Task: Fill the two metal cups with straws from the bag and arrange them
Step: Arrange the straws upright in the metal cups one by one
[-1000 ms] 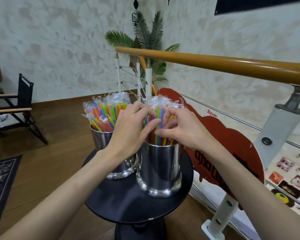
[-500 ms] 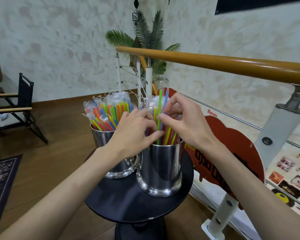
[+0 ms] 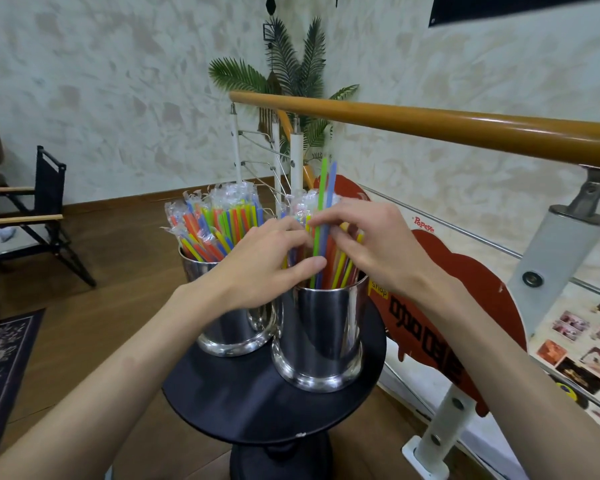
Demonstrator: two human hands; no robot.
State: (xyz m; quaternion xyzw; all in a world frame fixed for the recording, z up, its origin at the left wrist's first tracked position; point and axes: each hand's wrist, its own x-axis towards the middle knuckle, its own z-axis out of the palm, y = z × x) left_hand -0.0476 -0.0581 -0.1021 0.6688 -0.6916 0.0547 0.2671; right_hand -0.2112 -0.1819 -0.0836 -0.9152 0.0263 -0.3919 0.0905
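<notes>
Two shiny metal cups stand on a small round black table [image 3: 243, 403]. The left cup [image 3: 232, 327] is packed with wrapped coloured straws [image 3: 219, 223]. The right cup [image 3: 323, 337] holds more straws, and a green straw [image 3: 321, 199] and a blue straw [image 3: 330, 202] stick up well above the others. My right hand [image 3: 371, 251] pinches those two raised straws over the right cup. My left hand [image 3: 267, 268] sits against the straws in the right cup with its fingers curled among them. No bag is in view.
A wooden handrail [image 3: 430, 126] on white posts runs behind and to the right of the table. A red cut-out sign [image 3: 440, 306] leans on the railing. A black folding chair [image 3: 32, 216] stands at the left, a dark rug [image 3: 0, 358] below it, and a palm plant [image 3: 291, 71] behind.
My right hand has lifted the green and blue straws up out of the bundle in the right cup. My left hand stayed on the straws and shifted slightly right.
</notes>
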